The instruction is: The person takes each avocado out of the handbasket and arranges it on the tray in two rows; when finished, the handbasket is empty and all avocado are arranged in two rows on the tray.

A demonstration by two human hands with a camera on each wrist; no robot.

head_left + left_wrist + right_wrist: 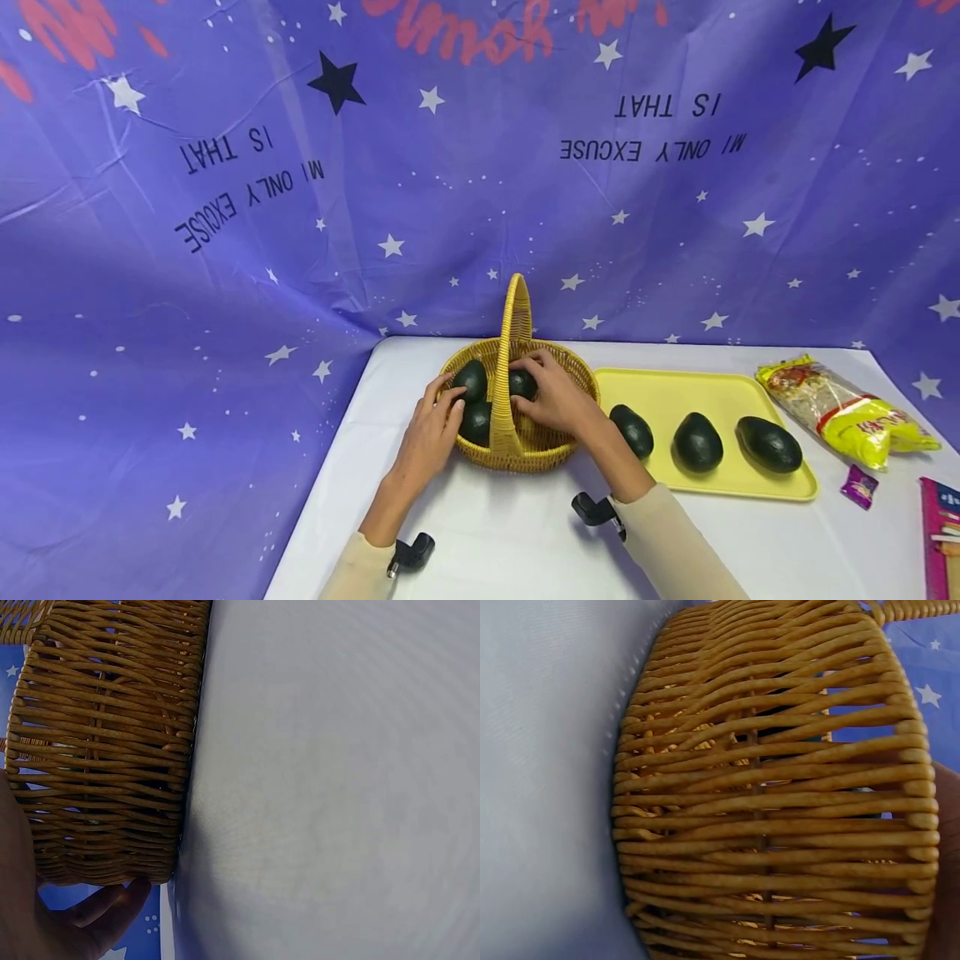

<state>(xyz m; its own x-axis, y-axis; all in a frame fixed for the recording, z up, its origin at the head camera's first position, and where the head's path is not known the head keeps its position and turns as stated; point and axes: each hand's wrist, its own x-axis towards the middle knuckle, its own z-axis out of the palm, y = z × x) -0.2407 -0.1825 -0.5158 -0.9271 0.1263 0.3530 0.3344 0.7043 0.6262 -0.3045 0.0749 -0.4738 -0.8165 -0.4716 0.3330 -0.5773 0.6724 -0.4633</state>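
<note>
A yellow wicker basket [547, 450] with a tall handle stands at the table's back. Inside, left of the handle, lie two dark green avocados, one farther back [470, 380] and one nearer [476, 423]. My left hand [429, 433] grips the basket's left rim, thumb over the inner side near these avocados. In the left wrist view, its fingers [112, 915] lie along the outer wicker wall. Reaching over the right rim, my right hand [558, 396] holds another avocado [522, 383] between thumb and fingers within the basket. The wicker wall mostly hides that hand in the right wrist view.
Right of the basket, a yellow tray [675, 387] bears three avocados in a row, the leftmost [632, 432] beside my right forearm. Farther right lie a yellow food bag [847, 412], a small purple packet [859, 487] and a pink package [933, 533]. A purple star-patterned cloth hangs behind.
</note>
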